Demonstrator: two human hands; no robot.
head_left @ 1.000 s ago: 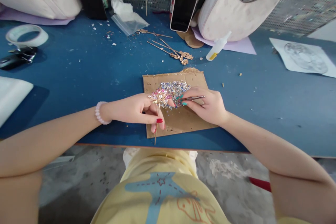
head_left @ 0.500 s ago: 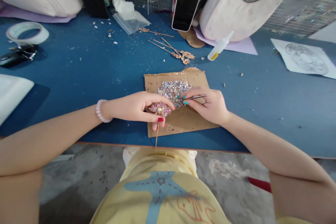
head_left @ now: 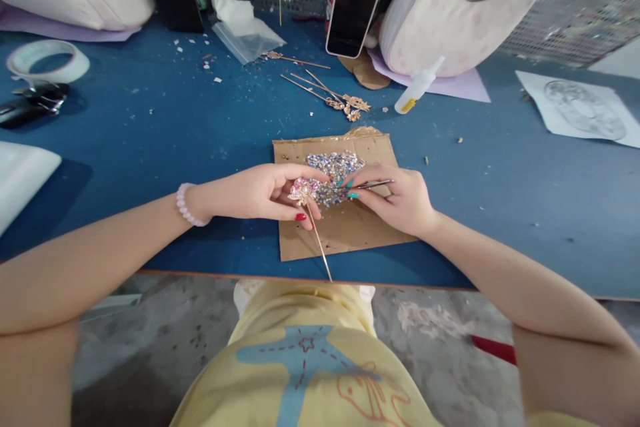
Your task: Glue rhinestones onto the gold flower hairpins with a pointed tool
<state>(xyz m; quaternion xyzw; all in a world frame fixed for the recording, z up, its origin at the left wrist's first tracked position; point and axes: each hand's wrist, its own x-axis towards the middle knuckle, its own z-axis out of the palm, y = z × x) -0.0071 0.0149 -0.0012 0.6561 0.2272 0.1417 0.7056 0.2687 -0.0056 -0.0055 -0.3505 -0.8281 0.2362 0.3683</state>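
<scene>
The left hand (head_left: pixel 260 192) grips a hairpin (head_left: pixel 304 191) lightly, thumb and fingers curled about it just below its pink jewelled head; the stem slants toward the near edge of the blue table (head_left: pixel 200 133), its lower end angled right. The right hand (head_left: pixel 403 199) is closed on a pair of tweezers (head_left: pixel 374 184), pinched between thumb and fingers and lying nearly level, points directed left. From here I cannot tell whether the points hold anything. The tweezers' points are at a pile of small glittering stones (head_left: pixel 334 163), spread on a sheet of cardboard (head_left: pixel 350 233) in the middle of the near side of the table. The hairpin's head is just left of that pile, above the cardboard. Beyond the cardboard lie several gold-coloured hairpins (head_left: pixel 350 105), with a small white bottle (head_left: pixel 416 88) to their right, resting tilted. Farther back stand a phone (head_left: pixel 357 10) and, right of it, a pale handbag (head_left: pixel 420 33). A tape roll (head_left: pixel 75 68) lies at the far left.
</scene>
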